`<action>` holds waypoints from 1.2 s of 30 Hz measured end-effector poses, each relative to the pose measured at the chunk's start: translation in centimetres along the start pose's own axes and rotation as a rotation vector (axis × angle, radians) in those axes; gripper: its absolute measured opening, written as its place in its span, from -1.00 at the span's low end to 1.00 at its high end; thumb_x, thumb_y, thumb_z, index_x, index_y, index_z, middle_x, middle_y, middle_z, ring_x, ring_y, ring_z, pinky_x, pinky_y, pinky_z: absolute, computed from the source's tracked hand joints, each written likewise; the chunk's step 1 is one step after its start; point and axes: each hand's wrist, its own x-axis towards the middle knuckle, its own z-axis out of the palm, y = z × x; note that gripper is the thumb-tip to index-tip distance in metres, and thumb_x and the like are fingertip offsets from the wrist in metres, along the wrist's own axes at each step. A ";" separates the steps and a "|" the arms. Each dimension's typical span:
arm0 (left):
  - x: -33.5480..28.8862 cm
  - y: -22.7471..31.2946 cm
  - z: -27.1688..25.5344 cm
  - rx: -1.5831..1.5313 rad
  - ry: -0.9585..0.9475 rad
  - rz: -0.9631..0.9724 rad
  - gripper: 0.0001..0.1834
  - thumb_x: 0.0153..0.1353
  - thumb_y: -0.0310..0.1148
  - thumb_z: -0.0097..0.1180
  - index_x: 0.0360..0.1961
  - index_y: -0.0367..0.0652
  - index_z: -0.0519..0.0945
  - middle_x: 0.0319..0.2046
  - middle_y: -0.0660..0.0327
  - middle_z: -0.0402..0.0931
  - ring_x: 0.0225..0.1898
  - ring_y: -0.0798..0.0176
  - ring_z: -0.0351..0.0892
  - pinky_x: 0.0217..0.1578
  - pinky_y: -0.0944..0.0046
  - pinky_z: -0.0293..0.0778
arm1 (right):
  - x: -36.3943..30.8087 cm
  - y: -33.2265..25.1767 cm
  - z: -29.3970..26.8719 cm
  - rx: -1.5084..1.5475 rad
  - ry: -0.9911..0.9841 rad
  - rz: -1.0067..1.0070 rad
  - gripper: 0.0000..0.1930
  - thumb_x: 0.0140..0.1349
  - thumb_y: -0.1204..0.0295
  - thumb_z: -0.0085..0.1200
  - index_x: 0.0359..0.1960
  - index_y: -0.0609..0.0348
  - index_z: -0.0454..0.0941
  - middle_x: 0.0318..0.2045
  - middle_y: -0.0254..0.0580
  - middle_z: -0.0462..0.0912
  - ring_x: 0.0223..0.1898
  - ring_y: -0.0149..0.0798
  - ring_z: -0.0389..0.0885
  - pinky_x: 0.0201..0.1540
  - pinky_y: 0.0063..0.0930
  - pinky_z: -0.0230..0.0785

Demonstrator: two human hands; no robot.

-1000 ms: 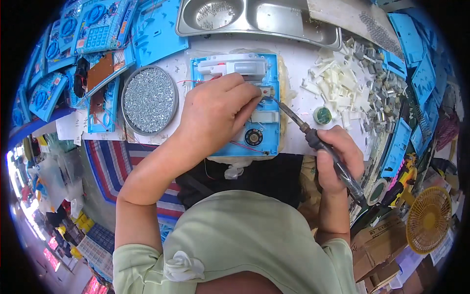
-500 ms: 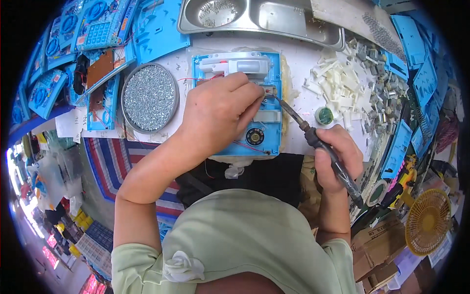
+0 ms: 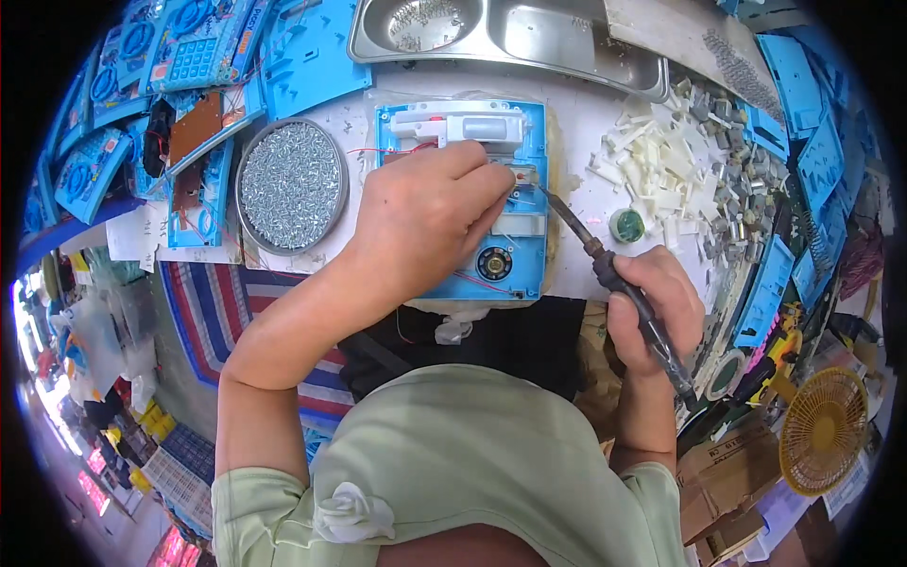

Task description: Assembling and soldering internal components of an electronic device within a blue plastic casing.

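Note:
A blue plastic toy housing (image 3: 520, 279) lies with its inside up in front of me, holding a white plastic part (image 3: 487, 128), a round speaker (image 3: 494, 264) and thin red wires. Over its middle, my left hand (image 3: 425, 203) is closed, thumb and fingers pinched together at a small part. What they pinch is hidden behind the fingers. My right hand (image 3: 657, 302) grips a soldering iron (image 3: 631, 293) by its dark handle. The iron's tip points up and left, beside the small metal part (image 3: 525, 176) at the housing's right side, close to my left fingertips.
A round dish of small screws (image 3: 290, 186) stands left of the housing. At right are a little green pot (image 3: 626, 225), a heap of white plastic pieces (image 3: 652, 161) and small motors (image 3: 732, 198). A steel tray (image 3: 548, 38) lies behind; blue housings (image 3: 194, 57) pile up at left.
The soldering iron's tip has shifted slightly right, away from the small metal part. My left hand stays pinched over the housing, which sits a little farther right in the picture.

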 end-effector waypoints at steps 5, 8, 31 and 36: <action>0.0 0.0 0.0 0.004 0.008 0.008 -0.82 0.10 -0.50 0.37 -0.26 -0.06 0.68 -0.43 0.21 0.55 -0.42 0.04 0.61 -0.42 0.14 0.53 | 0.1 0.1 0.0 0.014 0.012 -0.005 -0.70 0.17 0.46 0.34 -0.10 0.36 0.65 -0.58 -0.17 0.55 -0.59 -0.21 0.49 -0.52 -0.40 0.31; 0.0 0.0 0.1 0.008 0.018 0.011 -0.82 0.10 -0.51 0.37 -0.26 -0.06 0.68 -0.42 0.21 0.56 -0.41 0.04 0.61 -0.41 0.14 0.54 | 0.1 0.1 0.0 0.006 0.017 0.005 -0.70 0.18 0.45 0.33 -0.10 0.36 0.65 -0.58 -0.17 0.55 -0.59 -0.22 0.50 -0.51 -0.40 0.31; -0.2 -0.1 -0.7 -0.068 0.065 -0.011 -0.82 0.16 -0.58 0.33 -0.19 -0.21 0.70 -0.28 0.13 0.67 -0.39 0.09 0.68 -0.38 0.24 0.59 | 0.0 0.3 0.0 -0.004 0.032 0.059 -0.70 0.17 0.44 0.33 -0.11 0.34 0.65 -0.53 -0.12 0.58 -0.55 -0.20 0.51 -0.46 -0.41 0.35; -0.5 -0.4 -0.7 -0.074 0.059 0.005 -0.76 0.15 -0.61 0.31 -0.13 -0.21 0.70 -0.25 0.11 0.67 -0.36 0.10 0.70 -0.35 0.25 0.61 | -0.1 0.6 0.0 0.003 0.039 0.050 -0.70 0.17 0.44 0.32 -0.11 0.34 0.64 -0.52 -0.11 0.59 -0.55 -0.19 0.52 -0.45 -0.40 0.35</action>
